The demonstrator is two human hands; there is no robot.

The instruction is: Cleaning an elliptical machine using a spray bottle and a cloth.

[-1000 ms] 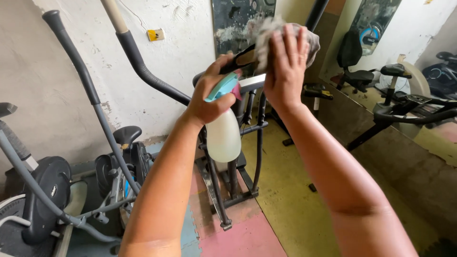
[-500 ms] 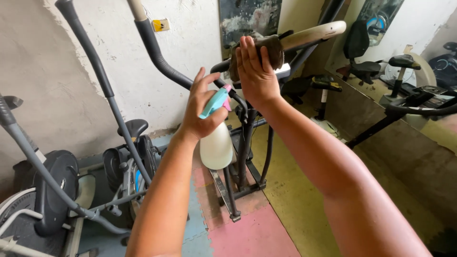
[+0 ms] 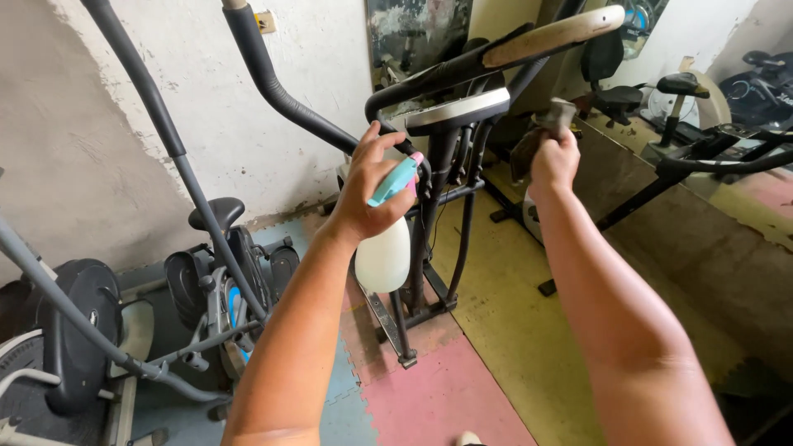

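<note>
Moved: the right hand [image 3: 553, 161], pressed on the padded handlebar [image 3: 552, 35] 0.5 s ago, now sits lower, right of centre, off the bar.
Right hand: closed around a grey rag [image 3: 535, 136].
Left hand [image 3: 368, 186]: centre of the frame, gripping the neck of a white spray bottle [image 3: 384, 252], fingers by its blue trigger.
Bottle axis: roughly upright, body hanging below the hand.
Key relation: the console [image 3: 458, 107] lies between both hands, slightly above; handlebar runs toward the upper right, nearer the right hand.
</note>
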